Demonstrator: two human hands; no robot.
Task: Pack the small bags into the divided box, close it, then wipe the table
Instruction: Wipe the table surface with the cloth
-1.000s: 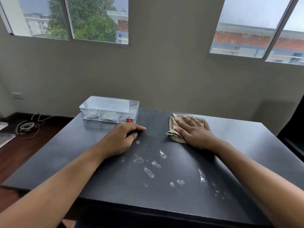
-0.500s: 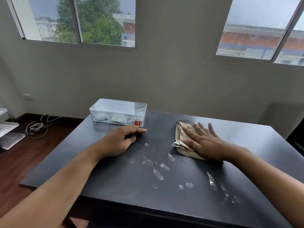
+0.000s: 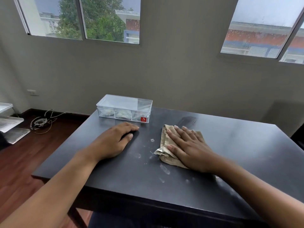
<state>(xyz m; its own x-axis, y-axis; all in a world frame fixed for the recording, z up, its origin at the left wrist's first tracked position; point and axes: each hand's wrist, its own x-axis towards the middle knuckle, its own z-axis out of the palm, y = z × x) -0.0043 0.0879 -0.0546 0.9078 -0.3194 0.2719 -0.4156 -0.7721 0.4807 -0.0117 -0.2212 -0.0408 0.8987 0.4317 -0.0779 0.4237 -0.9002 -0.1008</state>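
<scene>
A clear divided box [image 3: 124, 108] with its lid down stands at the far left of the dark table [image 3: 246, 145]; small bags show through its three front compartments. My right hand [image 3: 189, 147] lies flat, fingers spread, pressing a crumpled beige cloth [image 3: 166, 155] onto the tabletop. My left hand [image 3: 113, 140] rests on the table in front of the box, fingers loosely curled, holding nothing. White smears and droplets [image 3: 164, 169] mark the surface beside and below the cloth.
A tangle of cables [image 3: 41, 122] lies on the wooden floor to the left, beside stacked white trays [image 3: 9, 122]. A grey wall with windows stands right behind the table. A dark object edges in at the far right [image 3: 298, 137].
My right hand has slid the cloth towards me and leftwards over the smears, covering several of them. The left hand stays in place. The camera has tilted slightly.
</scene>
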